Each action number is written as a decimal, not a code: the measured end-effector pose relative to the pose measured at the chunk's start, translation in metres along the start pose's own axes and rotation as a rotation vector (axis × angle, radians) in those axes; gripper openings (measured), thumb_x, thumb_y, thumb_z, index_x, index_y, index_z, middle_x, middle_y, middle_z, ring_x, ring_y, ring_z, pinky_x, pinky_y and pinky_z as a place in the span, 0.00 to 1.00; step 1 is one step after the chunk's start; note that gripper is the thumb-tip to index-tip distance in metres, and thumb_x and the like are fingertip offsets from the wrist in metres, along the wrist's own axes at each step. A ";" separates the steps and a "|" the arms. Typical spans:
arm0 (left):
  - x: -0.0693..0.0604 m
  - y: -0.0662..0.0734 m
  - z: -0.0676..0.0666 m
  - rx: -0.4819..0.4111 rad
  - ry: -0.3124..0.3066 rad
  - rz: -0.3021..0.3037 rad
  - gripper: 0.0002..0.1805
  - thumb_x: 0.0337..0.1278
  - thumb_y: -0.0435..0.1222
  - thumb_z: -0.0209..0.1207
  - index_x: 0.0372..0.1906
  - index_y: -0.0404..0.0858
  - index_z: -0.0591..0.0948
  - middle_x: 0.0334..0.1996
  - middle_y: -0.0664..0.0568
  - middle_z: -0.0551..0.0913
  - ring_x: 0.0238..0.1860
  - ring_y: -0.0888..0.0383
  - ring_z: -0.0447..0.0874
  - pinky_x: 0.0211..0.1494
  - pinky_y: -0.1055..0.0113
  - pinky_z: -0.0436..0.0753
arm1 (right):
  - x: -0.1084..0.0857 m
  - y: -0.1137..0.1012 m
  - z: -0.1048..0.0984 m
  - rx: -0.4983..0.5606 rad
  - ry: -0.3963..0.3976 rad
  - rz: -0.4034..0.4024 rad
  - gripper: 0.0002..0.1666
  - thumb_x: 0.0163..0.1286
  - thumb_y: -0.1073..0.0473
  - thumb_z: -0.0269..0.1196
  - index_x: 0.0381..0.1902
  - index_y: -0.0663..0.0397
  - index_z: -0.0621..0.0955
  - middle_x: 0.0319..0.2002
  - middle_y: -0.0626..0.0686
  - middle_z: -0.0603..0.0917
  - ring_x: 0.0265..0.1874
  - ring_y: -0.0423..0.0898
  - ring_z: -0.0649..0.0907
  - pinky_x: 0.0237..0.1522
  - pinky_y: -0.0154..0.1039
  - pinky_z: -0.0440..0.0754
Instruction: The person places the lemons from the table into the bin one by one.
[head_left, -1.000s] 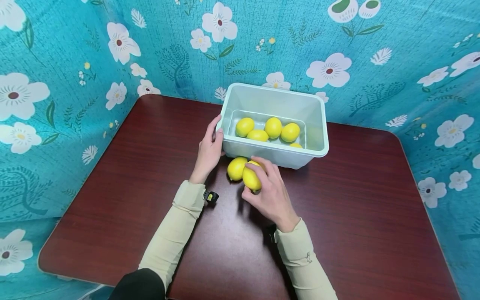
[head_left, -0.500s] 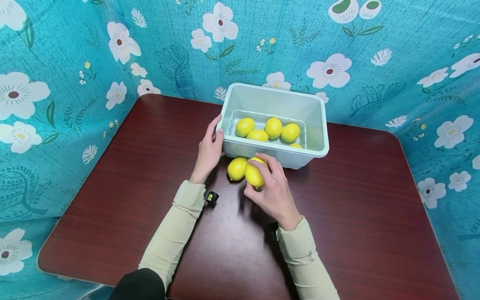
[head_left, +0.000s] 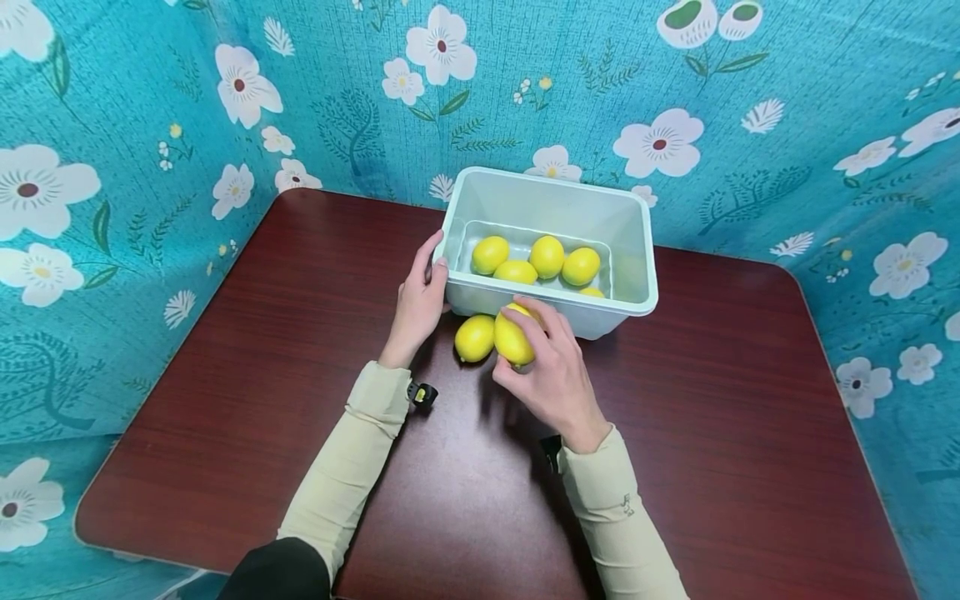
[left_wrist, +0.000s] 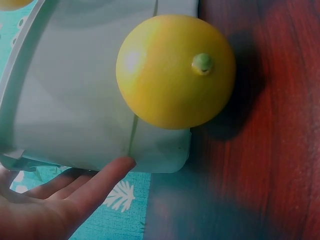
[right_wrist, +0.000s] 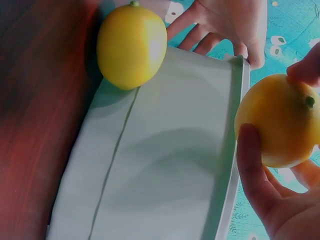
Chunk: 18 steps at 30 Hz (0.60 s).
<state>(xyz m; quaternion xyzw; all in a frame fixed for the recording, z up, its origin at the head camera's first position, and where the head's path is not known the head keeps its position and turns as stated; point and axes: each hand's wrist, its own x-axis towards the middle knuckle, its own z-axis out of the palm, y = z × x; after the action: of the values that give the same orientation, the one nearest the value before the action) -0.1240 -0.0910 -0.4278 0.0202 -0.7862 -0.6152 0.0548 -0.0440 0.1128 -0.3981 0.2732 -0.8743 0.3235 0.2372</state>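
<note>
A pale grey-green plastic bin point(head_left: 592, 317) stands on the table with several yellow lemons point(head_left: 547, 256) inside. My left hand point(head_left: 418, 304) rests on the bin's left end. Its thumb is at the rim's front corner, and its straight fingers point(left_wrist: 100, 185) touch the end wall. In front of the bin, my right hand point(head_left: 558, 371) grips a lemon point(right_wrist: 277, 120) between thumb and fingers, raised near the rim in the right wrist view. Another lemon point(head_left: 474, 337) lies on the table against the bin's front wall, between both hands.
The dark reddish-brown table point(head_left: 750, 400) extends to both sides and toward the person. A turquoise floral cloth point(head_left: 517, 92) hangs behind it and at both sides. A black wrist camera point(head_left: 422, 394) sits beside the left sleeve.
My right hand, with the lemon in its fingers, has risen slightly and moved right and toward the bin, away from the lemon on the table. My left hand and the bin have stayed put.
</note>
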 end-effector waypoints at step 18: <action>0.001 0.000 0.000 0.003 0.002 0.001 0.23 0.72 0.52 0.44 0.68 0.75 0.60 0.68 0.54 0.71 0.48 0.47 0.82 0.42 0.47 0.86 | 0.011 -0.001 -0.002 0.016 0.047 -0.015 0.30 0.52 0.60 0.64 0.57 0.53 0.79 0.62 0.55 0.75 0.56 0.56 0.74 0.56 0.46 0.74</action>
<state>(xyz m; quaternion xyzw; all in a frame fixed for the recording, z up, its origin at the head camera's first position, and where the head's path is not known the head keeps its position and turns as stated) -0.1247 -0.0912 -0.4281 0.0204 -0.7873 -0.6137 0.0558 -0.0510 0.1101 -0.3899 0.2738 -0.8638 0.3352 0.2581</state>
